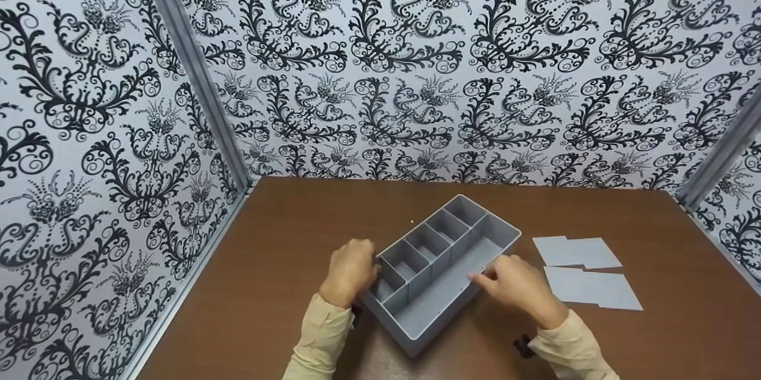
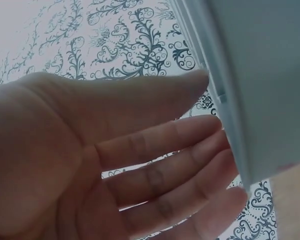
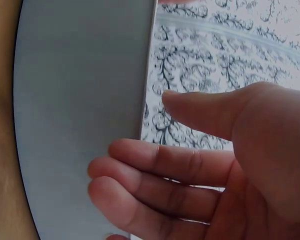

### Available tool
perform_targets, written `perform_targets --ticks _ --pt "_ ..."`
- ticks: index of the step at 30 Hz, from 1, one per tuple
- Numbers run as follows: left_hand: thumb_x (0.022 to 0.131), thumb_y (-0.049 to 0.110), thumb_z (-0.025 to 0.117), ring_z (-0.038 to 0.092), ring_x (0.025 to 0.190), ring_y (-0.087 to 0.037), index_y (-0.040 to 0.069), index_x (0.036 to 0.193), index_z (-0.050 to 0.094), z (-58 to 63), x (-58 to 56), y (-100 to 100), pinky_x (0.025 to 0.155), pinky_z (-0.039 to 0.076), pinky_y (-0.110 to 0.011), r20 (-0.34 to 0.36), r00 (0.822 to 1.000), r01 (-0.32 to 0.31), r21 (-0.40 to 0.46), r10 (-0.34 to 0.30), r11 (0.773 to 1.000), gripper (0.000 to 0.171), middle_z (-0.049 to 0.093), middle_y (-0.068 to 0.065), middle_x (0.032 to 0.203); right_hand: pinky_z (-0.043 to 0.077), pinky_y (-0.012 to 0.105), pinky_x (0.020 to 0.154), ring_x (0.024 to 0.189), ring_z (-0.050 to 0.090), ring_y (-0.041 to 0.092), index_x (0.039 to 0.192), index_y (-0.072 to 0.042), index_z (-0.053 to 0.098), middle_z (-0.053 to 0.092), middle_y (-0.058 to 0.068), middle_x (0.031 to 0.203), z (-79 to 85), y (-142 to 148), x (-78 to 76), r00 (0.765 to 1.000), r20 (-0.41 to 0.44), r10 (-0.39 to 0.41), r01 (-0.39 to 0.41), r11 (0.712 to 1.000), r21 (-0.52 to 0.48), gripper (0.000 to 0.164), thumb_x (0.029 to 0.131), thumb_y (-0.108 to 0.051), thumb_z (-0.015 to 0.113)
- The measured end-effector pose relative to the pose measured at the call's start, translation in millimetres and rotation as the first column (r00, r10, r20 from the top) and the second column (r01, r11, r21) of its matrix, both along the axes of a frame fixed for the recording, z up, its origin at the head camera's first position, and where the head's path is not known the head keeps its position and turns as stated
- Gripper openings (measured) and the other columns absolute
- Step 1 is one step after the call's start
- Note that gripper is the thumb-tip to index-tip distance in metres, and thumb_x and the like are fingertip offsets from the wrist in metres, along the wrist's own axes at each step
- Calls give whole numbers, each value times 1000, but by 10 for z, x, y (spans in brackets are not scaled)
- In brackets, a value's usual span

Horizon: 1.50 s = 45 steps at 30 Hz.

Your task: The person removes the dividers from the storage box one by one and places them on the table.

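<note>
A grey plastic organizer tray [image 1: 437,288] lies at an angle between my hands. It has a row of small square compartments along its far-left side and one long compartment beside them. My left hand [image 1: 352,270] is at the tray's left side. In the left wrist view its thumb and lightly bent fingers [image 2: 160,177] come right up to the tray's edge. My right hand [image 1: 517,285] is at the opposite long side. In the right wrist view its extended fingers [image 3: 112,200] overlap the outer wall, and the thumb stands apart from the rim. No loose items show inside the tray.
Pale paper pieces, an upper group [image 1: 576,252] and a lower group [image 1: 594,289], lie right of the tray on the brown table [image 1: 255,297]. Patterned panels [image 1: 404,71] enclose the table at the back and sides, with a metal post [image 1: 196,71] at the left corner.
</note>
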<state>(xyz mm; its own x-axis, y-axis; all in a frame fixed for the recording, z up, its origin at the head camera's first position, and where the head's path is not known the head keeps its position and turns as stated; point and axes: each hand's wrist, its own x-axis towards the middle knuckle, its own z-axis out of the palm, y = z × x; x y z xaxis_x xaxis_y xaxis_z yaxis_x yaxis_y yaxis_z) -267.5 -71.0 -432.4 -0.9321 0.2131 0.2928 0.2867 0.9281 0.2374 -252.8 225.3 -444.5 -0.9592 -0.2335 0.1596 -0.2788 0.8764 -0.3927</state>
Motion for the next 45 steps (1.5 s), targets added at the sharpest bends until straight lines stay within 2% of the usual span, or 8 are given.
perform_targets --ticks 14,18,23,30,33,37,40,45 --pt "68 -6 72 69 69 -40 2 70 67 -56 -63 -60 60 55 -50 -26 1000 1 55 0 998 9 70 -22 77 38 33 52 54 46 11 58 -21 62 54 -10 57 -94 -152 12 999 33 -24 26 999 -47 34 86 -35 75" --pt "71 -8 67 70 69 -38 3 63 67 2 -28 -75 59 56 -47 23 1000 6 77 -8 997 14 71 -20 74 36 31 50 54 45 10 60 -20 60 52 -10 58 -113 -148 -8 1000 24 -9 11 998 -62 33 87 -34 74" --pt "73 -11 63 71 70 -38 2 61 67 71 40 -103 59 56 -47 82 996 17 108 -26 994 18 70 -21 73 37 28 50 55 46 7 67 -20 61 52 -11 61 -151 -128 -47 997 -24 79 -81 992 -94 29 87 -37 72" --pt "77 -10 56 70 74 -41 0 71 65 -11 10 -118 62 56 -50 160 987 21 87 -35 996 16 70 -24 79 43 24 55 59 49 3 74 -18 66 60 -10 66 -233 -115 -127 985 -96 147 -159 977 -145 22 89 -33 72" --pt "77 -10 56 70 77 -42 -1 74 65 28 29 -91 63 56 -51 210 977 18 71 -32 997 14 70 -24 82 43 23 56 59 49 2 74 -17 67 61 -10 67 -271 -112 -157 984 -120 130 -150 972 -179 19 89 -26 72" --pt "76 -10 60 70 79 -40 -3 76 64 186 126 -22 66 57 -51 267 962 43 23 -48 999 8 69 -24 82 44 24 58 61 50 5 78 -13 72 65 -7 70 -319 -105 -204 988 -141 66 -99 965 -242 13 90 -18 72" --pt "73 -6 64 68 72 -27 0 73 63 190 140 19 63 57 -44 293 952 93 -7 -87 996 6 69 -17 77 49 28 62 65 56 7 83 -10 74 70 -2 76 -351 -90 -239 988 -155 -4 -41 957 -286 9 90 -14 72" --pt "66 -5 66 49 59 -14 7 64 61 135 146 72 52 50 -31 315 935 161 34 -164 986 14 61 -5 66 55 37 71 76 67 16 89 -6 76 75 5 84 -371 -45 -290 988 -141 -63 15 948 -318 9 92 -11 70"
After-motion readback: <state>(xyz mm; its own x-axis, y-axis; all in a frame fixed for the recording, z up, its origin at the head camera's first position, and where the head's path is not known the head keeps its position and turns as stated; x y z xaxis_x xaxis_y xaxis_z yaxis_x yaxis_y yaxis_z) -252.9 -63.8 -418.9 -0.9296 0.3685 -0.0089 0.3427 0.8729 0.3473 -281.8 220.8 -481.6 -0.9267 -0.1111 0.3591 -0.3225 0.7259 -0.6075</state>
